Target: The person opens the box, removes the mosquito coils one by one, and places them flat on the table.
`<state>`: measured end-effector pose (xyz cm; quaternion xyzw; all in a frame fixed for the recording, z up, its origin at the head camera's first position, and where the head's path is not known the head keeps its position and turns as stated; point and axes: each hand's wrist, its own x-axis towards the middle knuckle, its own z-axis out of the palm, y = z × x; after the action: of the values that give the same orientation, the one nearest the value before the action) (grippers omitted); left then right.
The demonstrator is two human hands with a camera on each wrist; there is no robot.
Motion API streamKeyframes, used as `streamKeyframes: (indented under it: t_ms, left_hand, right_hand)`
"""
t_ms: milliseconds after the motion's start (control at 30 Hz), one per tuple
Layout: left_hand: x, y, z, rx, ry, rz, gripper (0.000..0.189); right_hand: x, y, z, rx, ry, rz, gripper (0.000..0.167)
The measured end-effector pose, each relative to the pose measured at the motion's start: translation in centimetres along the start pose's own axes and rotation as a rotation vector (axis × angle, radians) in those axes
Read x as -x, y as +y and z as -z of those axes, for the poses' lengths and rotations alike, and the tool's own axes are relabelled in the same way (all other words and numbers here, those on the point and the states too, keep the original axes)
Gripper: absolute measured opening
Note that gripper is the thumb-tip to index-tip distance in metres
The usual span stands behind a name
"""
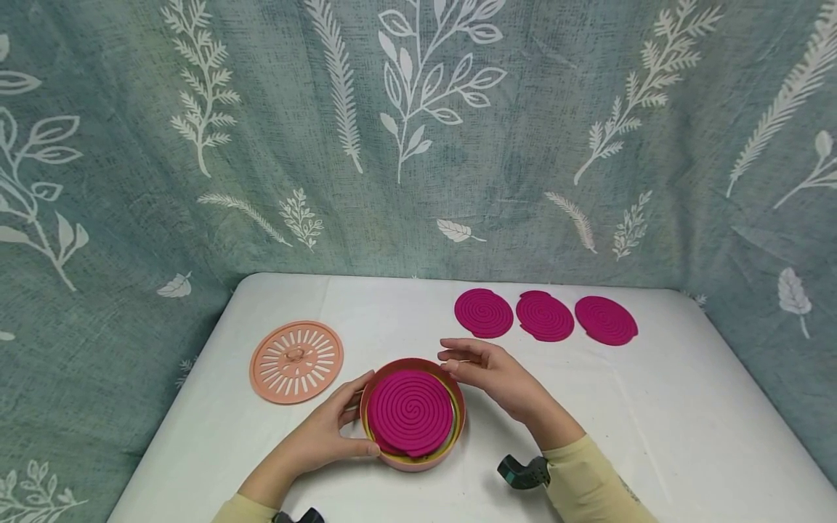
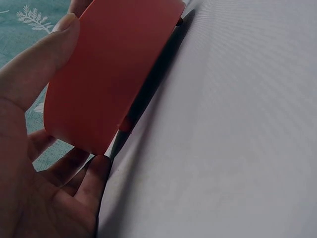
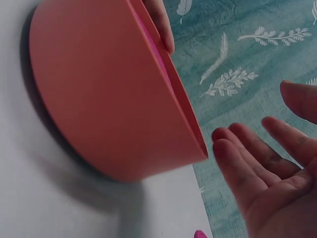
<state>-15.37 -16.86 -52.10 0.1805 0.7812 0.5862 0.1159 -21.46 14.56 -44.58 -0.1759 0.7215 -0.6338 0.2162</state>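
Note:
A round coral-coloured mosquito coil holder (image 1: pixel 413 465) stands on the table. A magenta mosquito coil (image 1: pixel 410 411) lies inside it, with a yellow and metallic inner edge showing at its right. My left hand (image 1: pixel 327 428) holds the holder's left side, thumb at the near side and fingers round the far side; the left wrist view shows this hand (image 2: pixel 54 163) against the outer wall (image 2: pixel 109 74). At the upper right of the rim hovers my right hand (image 1: pixel 490 374), its fingers loosely extended. In the right wrist view that hand (image 3: pixel 272 173) has nothing in it.
A slotted coral lid (image 1: pixel 296 362) with a small handle lies to the left. Three more magenta coils, one of them the leftmost coil (image 1: pixel 484 313), lie in a row at the back right of the white table (image 1: pixel 654 421). A patterned green cloth (image 1: pixel 418 218) hangs behind.

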Motion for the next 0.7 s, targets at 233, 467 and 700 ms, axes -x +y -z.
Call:
streamKeyframes:
  t_ms: [233, 467, 700]
  left_hand:
    - [0.0, -0.2, -0.1, 0.002, 0.003, 0.008, 0.113]
    - [0.1, -0.1, -0.1, -0.001, 0.001, 0.021, 0.112]
    - [0.0, 0.0, -0.1, 0.006, 0.001, 0.018, 0.113]
  right_hand:
    - [-0.6, 0.1, -1.2, 0.051, -0.06, -0.024, 0.05]
    - [-0.9, 0.1, -2.3, 0.11, -0.074, -0.026, 0.051]
    - [-1.2, -0.1, -2.8, 0.139, -0.102, -0.017, 0.053]
